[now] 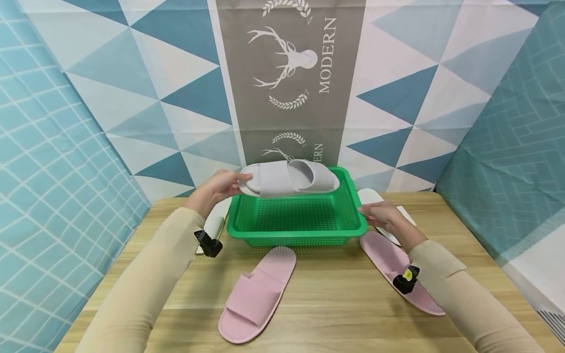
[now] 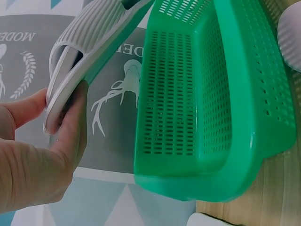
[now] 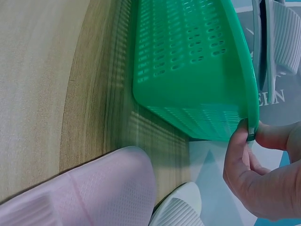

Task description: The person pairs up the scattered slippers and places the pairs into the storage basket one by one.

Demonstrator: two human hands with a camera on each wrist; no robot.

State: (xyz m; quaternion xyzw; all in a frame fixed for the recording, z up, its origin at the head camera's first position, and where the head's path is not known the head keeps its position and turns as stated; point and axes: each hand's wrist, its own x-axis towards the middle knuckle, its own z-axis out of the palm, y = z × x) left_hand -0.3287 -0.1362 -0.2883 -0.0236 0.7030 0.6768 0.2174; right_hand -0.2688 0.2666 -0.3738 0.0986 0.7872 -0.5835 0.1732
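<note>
1 end of grey slippers (image 1: pixel 277 180) pinched in left hand (image 1: pixel 220 185); right hand (image 1: pixel 383 214) pinches rim of green basket (image 1: pixel 295 235).

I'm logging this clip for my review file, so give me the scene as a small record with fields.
surface: light wood-grain table
left hand: pinches one end of two light-grey ribbed slippers, held together
right hand: pinches right rim of green perforated plastic basket
pink: flat pink ribbed-strap slipper before the basket; second pink slipper at right
white: white ribbed slipper left of basket; second white slipper right, partly hidden
</note>
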